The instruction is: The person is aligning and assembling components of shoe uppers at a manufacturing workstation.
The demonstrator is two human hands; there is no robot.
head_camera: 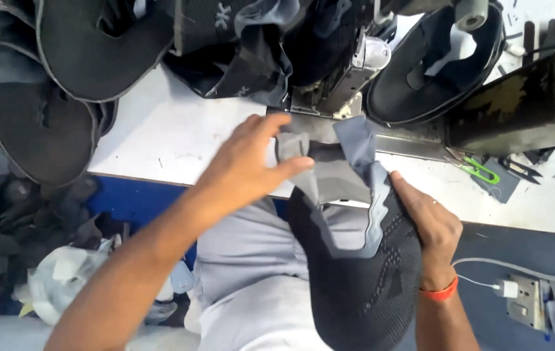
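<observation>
Left hand (248, 166) flat, pressing grey shoe upper (339, 188); right hand (430, 224) pinches its edge beside the sewing machine (349, 78). Keep the seam taut.

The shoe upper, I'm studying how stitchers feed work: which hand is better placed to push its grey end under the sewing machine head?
Left, probably. The left hand lies flat on the shoe upper at its grey end, beside the sewing machine. The right hand grips the side farther back.

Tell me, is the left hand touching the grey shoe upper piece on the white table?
Touching. The head view shows the left hand with its fingers pressed flat on the grey shoe upper piece, with no gap.
</observation>
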